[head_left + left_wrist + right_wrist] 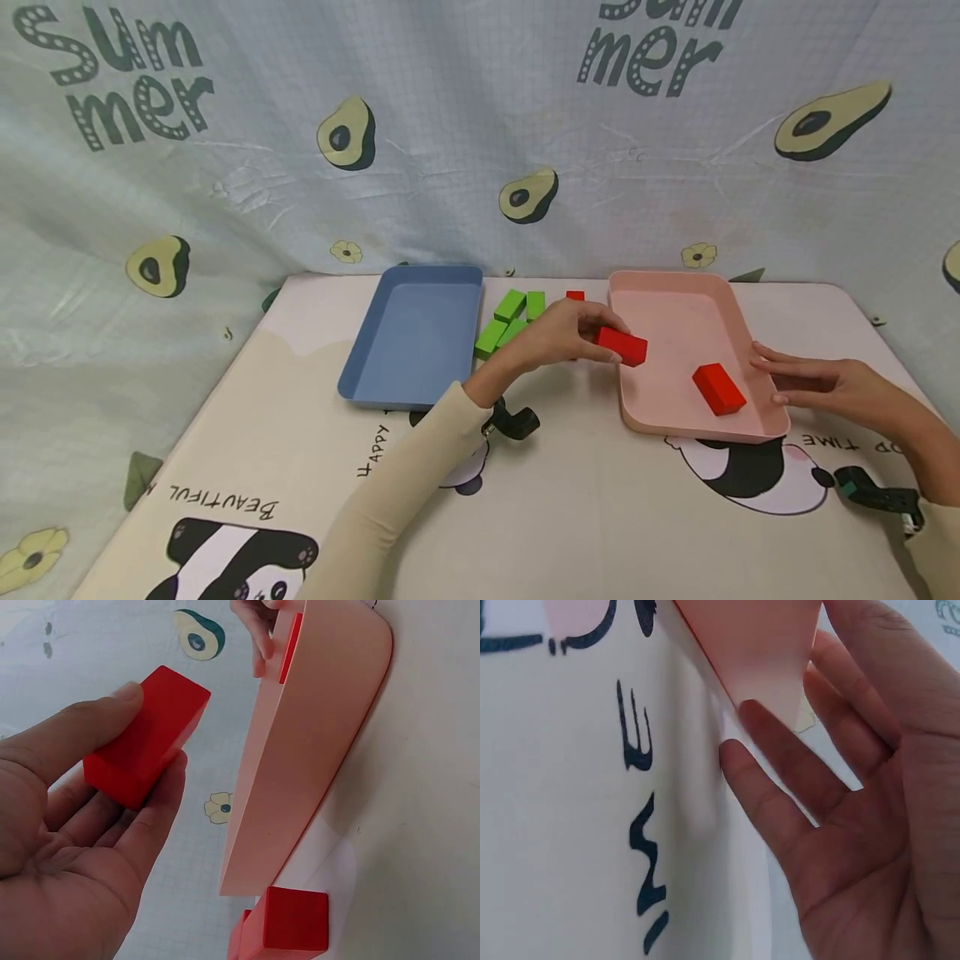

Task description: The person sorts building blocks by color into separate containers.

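A red rectangular block (622,347) is pinched between the thumb and fingers of my left hand (564,333), raised at the left rim of the pink tray (675,287). In the left wrist view that block (154,735) is clear of the tray's side wall (300,750). Another red block (719,389) lies inside the tray, toward its near right. My right hand (840,387) rests at the tray's right edge, its fingers fairly straight against the wall. The right wrist view shows those fingers (780,772) along the tray's outer side (757,652).
Left of the pink tray, red blocks (289,922) stand on the table, partly hidden by my left hand in the head view. Several green blocks (492,336) lie beside a blue tray (411,342). A patterned cloth (435,125) hangs behind the table.
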A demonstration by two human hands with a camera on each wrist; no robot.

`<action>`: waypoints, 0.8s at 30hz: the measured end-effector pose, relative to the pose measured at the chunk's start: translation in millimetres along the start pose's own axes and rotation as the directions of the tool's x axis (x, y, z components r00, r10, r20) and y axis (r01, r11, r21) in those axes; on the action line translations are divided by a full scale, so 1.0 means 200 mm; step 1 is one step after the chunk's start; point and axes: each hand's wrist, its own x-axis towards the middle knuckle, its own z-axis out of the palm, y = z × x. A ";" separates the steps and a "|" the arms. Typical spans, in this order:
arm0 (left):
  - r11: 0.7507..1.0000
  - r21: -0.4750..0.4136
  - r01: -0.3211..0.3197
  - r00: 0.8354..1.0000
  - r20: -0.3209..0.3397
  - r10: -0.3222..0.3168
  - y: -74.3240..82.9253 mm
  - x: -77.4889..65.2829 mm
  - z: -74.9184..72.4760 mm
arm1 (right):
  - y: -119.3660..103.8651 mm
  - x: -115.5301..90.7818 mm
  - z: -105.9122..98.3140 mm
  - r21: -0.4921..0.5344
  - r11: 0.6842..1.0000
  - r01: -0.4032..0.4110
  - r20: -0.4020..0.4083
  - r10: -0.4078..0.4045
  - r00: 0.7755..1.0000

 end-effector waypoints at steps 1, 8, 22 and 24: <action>1.000 0.007 0.009 1.000 -0.011 -0.009 0.00 0.00 0.00 | 0.00 0.00 0.00 -0.004 1.000 0.020 -0.014 -0.020 1.000; 0.999 -0.004 0.047 0.998 -0.041 -0.047 0.00 0.02 0.01 | -0.01 -0.01 0.00 -0.010 0.996 0.091 -0.079 -0.091 0.993; 0.999 -0.033 0.016 0.998 0.057 -0.014 0.00 0.01 -0.01 | 0.01 0.00 0.03 -0.007 1.000 0.025 -0.011 -0.025 1.000; 0.999 -0.043 -0.003 0.998 0.055 0.005 0.00 0.02 0.00 | 0.01 0.00 0.02 0.004 1.000 0.021 0.008 -0.021 1.000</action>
